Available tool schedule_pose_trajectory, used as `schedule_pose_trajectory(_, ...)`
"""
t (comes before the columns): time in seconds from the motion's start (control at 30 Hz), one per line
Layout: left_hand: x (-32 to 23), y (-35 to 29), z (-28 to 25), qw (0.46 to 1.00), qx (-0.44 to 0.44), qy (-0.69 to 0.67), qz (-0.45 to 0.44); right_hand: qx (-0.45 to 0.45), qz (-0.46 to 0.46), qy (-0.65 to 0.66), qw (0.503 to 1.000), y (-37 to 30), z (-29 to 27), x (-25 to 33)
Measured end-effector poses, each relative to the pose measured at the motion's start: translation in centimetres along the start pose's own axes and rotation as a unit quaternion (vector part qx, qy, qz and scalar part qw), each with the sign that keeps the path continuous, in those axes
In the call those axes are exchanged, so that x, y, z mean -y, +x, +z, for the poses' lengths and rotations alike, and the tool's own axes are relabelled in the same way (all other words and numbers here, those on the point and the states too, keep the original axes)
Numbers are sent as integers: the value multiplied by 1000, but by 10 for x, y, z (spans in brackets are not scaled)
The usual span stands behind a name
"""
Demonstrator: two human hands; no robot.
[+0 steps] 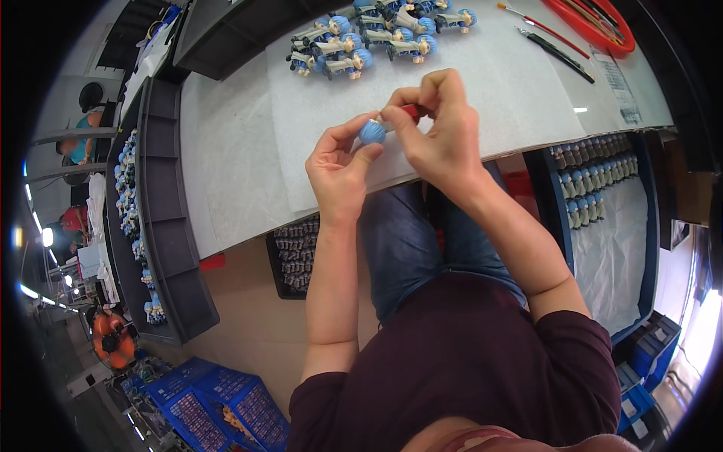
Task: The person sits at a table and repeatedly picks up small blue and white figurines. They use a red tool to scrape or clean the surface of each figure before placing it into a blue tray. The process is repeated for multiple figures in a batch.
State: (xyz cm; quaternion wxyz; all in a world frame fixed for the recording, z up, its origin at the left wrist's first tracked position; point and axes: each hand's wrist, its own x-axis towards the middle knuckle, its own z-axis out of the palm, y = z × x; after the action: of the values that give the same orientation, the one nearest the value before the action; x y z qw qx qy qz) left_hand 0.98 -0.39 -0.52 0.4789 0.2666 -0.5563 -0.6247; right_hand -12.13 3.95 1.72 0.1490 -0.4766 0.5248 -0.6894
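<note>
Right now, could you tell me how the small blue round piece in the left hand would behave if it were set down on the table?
The blue round piece looks ball-shaped, so it would probably roll on the flat white table. It sits between the left hand fingers alone, so it is likely light. It keeps its shape under that pinch, so it seems rigid.

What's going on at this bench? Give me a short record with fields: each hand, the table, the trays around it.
left hand: pinches a small blue-haired figure head between thumb and fingers
right hand: holds a red-handled tool against the head
table: white sheet; a cluster of finished figures lying at the far edge; brushes at the far right
right tray: blue, rows of figures at its far end
left tray: dark, figures along its side
</note>
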Motion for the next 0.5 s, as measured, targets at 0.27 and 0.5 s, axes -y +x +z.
schedule_pose_trajectory(0.27, -2, 0, 0, 1000, -3, 12, -13, -43, 20, 12, 999, -17, -8, -13)
schedule_pose_trajectory(0.5, -2, 0, 0, 1000, 0, 0, -10, -2, 14, -64, 998, -15, 5, -6)
